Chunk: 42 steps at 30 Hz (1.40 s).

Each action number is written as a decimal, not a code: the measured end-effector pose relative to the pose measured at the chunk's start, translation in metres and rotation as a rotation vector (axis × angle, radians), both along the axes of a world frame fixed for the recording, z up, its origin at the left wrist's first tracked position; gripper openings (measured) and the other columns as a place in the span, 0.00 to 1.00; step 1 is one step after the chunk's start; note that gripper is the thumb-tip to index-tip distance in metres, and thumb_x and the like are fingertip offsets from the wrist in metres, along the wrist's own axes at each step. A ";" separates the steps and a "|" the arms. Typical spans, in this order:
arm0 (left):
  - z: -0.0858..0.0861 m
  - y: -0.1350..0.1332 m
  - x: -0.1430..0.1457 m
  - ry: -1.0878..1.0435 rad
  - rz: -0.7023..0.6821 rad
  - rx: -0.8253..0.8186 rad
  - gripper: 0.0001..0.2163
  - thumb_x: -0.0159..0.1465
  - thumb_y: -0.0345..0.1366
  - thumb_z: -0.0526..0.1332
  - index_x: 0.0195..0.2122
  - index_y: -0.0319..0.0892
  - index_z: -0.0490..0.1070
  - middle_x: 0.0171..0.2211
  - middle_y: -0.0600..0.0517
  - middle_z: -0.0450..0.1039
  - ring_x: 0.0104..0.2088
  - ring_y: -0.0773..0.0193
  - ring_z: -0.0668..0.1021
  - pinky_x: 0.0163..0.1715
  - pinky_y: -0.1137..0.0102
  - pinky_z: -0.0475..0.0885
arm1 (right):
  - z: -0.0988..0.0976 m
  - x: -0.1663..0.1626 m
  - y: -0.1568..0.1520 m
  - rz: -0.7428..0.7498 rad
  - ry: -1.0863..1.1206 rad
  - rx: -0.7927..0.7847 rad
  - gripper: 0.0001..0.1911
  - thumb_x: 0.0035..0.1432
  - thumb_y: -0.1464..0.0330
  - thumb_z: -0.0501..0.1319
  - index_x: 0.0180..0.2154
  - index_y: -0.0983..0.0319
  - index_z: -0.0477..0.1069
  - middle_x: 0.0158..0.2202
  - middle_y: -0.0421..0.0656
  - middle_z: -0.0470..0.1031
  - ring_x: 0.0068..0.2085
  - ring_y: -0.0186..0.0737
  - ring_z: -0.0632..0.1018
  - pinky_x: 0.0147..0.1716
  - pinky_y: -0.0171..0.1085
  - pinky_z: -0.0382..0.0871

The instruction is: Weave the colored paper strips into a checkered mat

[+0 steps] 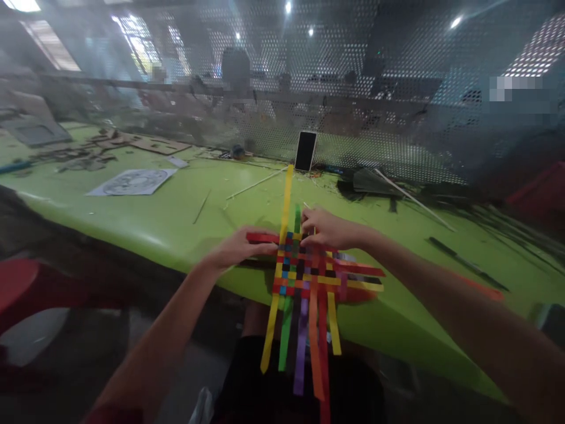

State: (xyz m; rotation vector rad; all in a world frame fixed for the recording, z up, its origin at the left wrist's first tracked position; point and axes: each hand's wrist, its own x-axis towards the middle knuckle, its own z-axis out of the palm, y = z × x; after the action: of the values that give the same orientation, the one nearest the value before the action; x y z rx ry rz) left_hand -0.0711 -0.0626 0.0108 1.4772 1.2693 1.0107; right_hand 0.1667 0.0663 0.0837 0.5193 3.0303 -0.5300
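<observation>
A woven mat of coloured paper strips (304,274) lies at the table's near edge, its long loose ends hanging down over my lap. My left hand (241,246) pinches a red strip (263,238) at the mat's left side, fingers on top and thumb below. At the upper edge of the weave, my right hand (329,228) has its fingers bent and pressed together around a strip end; which strip is partly hidden by the fingers. A yellow strip (286,194) stretches far beyond the top of the mat, with a shorter green strip (297,217) beside it.
On the green table (176,218), a phone (306,151) leans against the perforated screen (353,106). A printed sheet (135,182) and cardboard scraps (154,144) lie left; a dark knife-like tool (468,263) and dark strips (498,215) lie right. A red stool (22,282) stands lower left.
</observation>
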 end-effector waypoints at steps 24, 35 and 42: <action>-0.005 0.064 0.025 0.214 0.027 0.023 0.18 0.55 0.50 0.71 0.34 0.38 0.83 0.31 0.51 0.81 0.31 0.61 0.80 0.34 0.69 0.76 | -0.031 0.004 0.006 -0.193 0.109 0.219 0.10 0.65 0.65 0.69 0.40 0.67 0.80 0.47 0.54 0.75 0.49 0.51 0.73 0.51 0.47 0.67; -0.014 0.062 0.022 0.336 0.139 0.118 0.33 0.61 0.43 0.69 0.67 0.39 0.67 0.43 0.44 0.82 0.41 0.52 0.82 0.42 0.59 0.78 | -0.023 0.059 0.001 -0.255 0.201 0.003 0.04 0.64 0.72 0.64 0.37 0.65 0.78 0.36 0.46 0.79 0.35 0.41 0.76 0.38 0.38 0.65; -0.013 0.046 0.011 0.574 0.133 0.335 0.06 0.63 0.36 0.68 0.40 0.42 0.82 0.41 0.47 0.80 0.43 0.55 0.80 0.49 0.61 0.75 | -0.048 0.072 0.000 -0.337 0.164 -0.043 0.03 0.62 0.71 0.66 0.39 0.63 0.79 0.37 0.47 0.82 0.36 0.42 0.78 0.37 0.39 0.69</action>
State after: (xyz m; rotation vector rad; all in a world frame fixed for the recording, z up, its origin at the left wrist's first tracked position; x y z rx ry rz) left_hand -0.0602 -0.0169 -0.0018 2.0617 1.6729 0.9490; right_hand 0.2389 0.0661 0.0354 1.0428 3.0869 -0.6784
